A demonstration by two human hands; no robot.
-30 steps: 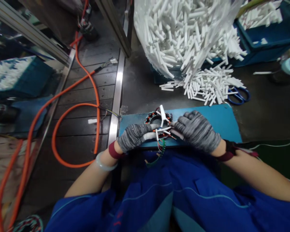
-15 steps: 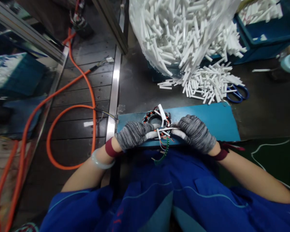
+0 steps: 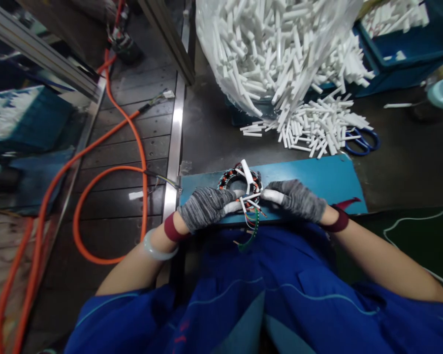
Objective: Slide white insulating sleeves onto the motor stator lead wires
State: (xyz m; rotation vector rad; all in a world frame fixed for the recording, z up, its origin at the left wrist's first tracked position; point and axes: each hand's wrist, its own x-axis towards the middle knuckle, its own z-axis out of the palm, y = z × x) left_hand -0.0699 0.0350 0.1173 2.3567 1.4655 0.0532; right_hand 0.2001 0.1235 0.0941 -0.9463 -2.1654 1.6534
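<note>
A round wound motor stator (image 3: 233, 180) with copper coils lies on a blue board (image 3: 317, 179) at the table's near edge. White sleeve tubes (image 3: 247, 176) stick up from it, and coloured wires (image 3: 251, 223) hang down over the edge. My left hand (image 3: 205, 206), in a grey knit glove, pinches the stator's near side and a white tube. From the right, my gloved right hand (image 3: 297, 199) pinches another white tube against the stator's leads.
A clear bag full of white tubes (image 3: 273, 44) stands behind, with loose tubes (image 3: 317, 128) spilled beside blue-handled scissors (image 3: 363, 141). A blue bin (image 3: 402, 49) holds more tubes at the back right. An orange cable (image 3: 107, 172) loops over the floor on the left.
My right hand has turned and drawn slightly right, its fingers now pointing left at the tube. The left hand stays on the stator. The hanging wires have shifted a little.
</note>
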